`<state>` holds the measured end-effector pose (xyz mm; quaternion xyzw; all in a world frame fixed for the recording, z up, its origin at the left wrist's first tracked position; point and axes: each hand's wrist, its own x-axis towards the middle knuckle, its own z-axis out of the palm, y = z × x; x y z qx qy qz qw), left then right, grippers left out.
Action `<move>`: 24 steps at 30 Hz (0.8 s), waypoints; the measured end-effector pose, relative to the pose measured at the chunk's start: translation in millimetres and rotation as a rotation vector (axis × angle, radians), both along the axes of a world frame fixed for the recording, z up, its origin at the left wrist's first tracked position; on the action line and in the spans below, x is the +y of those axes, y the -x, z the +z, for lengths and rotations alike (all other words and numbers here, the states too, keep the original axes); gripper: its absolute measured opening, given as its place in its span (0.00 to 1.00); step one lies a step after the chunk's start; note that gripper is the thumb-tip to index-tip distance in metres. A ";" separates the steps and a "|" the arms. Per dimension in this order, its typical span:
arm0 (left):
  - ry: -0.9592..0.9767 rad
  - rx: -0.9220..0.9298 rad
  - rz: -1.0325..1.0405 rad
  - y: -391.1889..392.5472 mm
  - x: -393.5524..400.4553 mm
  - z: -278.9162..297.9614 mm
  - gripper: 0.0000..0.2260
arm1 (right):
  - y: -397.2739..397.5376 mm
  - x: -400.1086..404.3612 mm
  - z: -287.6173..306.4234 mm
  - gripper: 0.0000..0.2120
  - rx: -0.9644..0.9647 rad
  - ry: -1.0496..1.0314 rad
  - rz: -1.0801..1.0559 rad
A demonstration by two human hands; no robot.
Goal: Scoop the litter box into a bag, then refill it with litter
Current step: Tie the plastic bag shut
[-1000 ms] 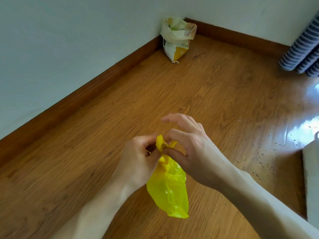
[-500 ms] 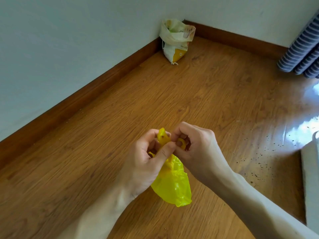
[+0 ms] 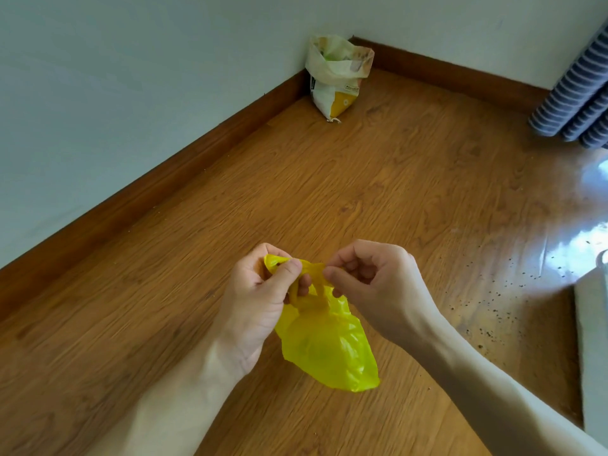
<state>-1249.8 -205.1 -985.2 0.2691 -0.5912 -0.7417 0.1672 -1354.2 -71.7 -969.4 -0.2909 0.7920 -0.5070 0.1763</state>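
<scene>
A small yellow plastic bag (image 3: 329, 343) hangs above the wooden floor at the centre of the view. My left hand (image 3: 260, 297) pinches one side of its top and my right hand (image 3: 371, 284) pinches the other side, with the plastic stretched between them. A white and yellow litter sack (image 3: 335, 77) stands open-topped in the far corner of the room. A pale edge at the right border (image 3: 592, 340) may be the litter box; most of it is out of view.
Dark litter grains (image 3: 487, 304) are scattered on the wooden floor (image 3: 378, 192) at the right. A brown skirting board (image 3: 164, 179) runs along the white wall at the left. A ribbed grey radiator (image 3: 572, 103) sits at the upper right.
My hands have drawn apart, pulling the top of the yellow bag sideways between them. The bag hangs a little further right than before.
</scene>
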 end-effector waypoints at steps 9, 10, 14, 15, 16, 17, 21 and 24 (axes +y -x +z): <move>0.052 0.079 -0.060 -3.7 1.9 2.0 0.06 | 1.5 1.7 7.3 0.17 -0.604 0.101 0.184; 0.089 0.095 -0.087 -4.5 2.6 1.4 0.05 | 2.2 2.6 7.2 0.15 -0.623 0.070 0.216; 0.246 0.111 -0.182 -6.9 2.0 1.9 0.04 | 2.7 3.5 6.9 0.04 -0.629 -0.019 0.257; 0.284 0.109 -0.194 -6.9 1.7 3.1 0.04 | 2.9 3.5 8.0 0.05 -0.591 -0.049 0.252; 0.327 0.106 -0.202 -7.1 1.3 4.3 0.04 | 3.1 3.4 8.3 0.07 -0.517 -0.093 0.248; 0.373 0.101 -0.206 -7.0 1.5 5.3 0.04 | 2.6 3.4 8.4 0.08 -0.389 -0.153 0.241; 0.478 0.072 -0.176 -7.8 3.3 2.9 0.02 | -0.4 3.6 -2.8 0.14 0.253 -0.300 0.122; 0.486 0.043 -0.167 -7.0 7.6 -0.5 0.03 | -1.1 4.8 -11.1 0.11 0.289 -0.263 0.065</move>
